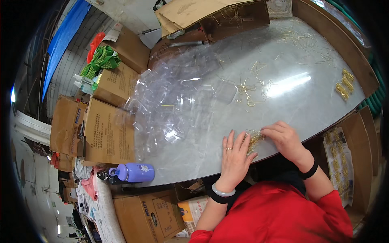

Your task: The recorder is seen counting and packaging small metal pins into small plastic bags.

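A small pile of gold wire hooks [255, 141] lies on the grey tabletop [194, 164] near its front edge, between my hands. My left hand [235, 160] rests palm down at the pile's left side, fingers stretched out and a ring on one of them. From the right, my right hand [287, 142] reaches in with bent fingers pressed together, their tips on the pile's wires. Farther back, loose gold hooks [246, 92] are scattered. Toward the right edge stand out neat bundles of gold hooks [344, 85].
Clear plastic pieces [170, 101] heap across the table's left half. A purple bottle [139, 172] lies at the front left corner. Cardboard boxes [109, 131] line the left side, and an open carton [235, 24] sits at the back. More hook bundles fill a box [338, 166] at lower right.
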Demonstrator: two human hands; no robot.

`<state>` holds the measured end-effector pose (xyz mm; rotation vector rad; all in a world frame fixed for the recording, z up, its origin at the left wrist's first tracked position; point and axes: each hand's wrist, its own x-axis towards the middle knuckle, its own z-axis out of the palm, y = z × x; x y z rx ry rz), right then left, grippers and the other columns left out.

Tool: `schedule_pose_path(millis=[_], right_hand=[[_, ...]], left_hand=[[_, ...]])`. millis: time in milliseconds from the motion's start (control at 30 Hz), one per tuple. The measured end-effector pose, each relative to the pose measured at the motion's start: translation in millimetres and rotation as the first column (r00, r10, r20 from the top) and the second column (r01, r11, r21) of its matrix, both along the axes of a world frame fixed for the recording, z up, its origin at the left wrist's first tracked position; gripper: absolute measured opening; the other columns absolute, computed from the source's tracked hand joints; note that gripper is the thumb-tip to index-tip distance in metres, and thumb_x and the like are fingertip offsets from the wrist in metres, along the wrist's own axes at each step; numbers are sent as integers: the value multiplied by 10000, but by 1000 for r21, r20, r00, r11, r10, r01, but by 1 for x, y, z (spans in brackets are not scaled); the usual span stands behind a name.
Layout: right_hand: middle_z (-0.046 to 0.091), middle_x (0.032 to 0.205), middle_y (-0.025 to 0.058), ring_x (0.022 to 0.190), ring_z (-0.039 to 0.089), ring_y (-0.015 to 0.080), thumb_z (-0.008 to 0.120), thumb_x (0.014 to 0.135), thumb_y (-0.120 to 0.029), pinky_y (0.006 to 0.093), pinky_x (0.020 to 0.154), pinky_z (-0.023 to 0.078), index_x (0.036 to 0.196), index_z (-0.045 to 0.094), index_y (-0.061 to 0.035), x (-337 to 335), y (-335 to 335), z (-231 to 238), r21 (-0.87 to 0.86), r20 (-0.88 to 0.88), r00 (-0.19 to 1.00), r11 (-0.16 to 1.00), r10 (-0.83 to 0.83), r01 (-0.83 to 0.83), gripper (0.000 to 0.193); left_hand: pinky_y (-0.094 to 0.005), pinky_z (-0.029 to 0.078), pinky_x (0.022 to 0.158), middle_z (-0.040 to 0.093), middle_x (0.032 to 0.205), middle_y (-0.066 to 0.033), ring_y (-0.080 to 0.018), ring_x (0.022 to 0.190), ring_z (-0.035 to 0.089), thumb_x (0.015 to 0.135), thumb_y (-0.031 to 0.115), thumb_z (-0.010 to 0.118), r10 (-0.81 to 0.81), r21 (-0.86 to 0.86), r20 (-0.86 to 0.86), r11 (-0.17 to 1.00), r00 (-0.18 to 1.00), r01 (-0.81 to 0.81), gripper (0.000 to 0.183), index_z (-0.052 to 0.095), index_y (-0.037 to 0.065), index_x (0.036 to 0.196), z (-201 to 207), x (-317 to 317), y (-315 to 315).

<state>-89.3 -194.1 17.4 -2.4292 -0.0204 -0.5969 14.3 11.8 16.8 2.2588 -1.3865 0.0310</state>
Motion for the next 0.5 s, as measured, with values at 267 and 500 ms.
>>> schedule_pose_path(millis=[267, 500], right_hand=[[402, 1479, 288, 1371, 410, 465, 533, 794, 112, 459, 1155, 370, 1437, 397, 61, 9, 58, -1, 267, 29, 1000, 964, 7, -14, 659], [495, 1414, 262, 1365, 447, 422, 639, 809, 50, 528, 1148, 362, 1442, 416, 36, 15, 37, 11, 25, -2, 999, 999, -40, 40, 672]], left_hand=[[-580, 259, 1190, 476, 1455, -192, -434, 1418, 359, 896, 169, 718, 15, -105, -30, 994, 999, -18, 702, 391, -10, 1491, -7, 0, 1], [-559, 289, 1181, 501, 1418, -227, -413, 1362, 446, 880, 110, 724, -10, -197, -134, 980, 991, -17, 741, 354, -15, 1509, -13, 5, 9]])
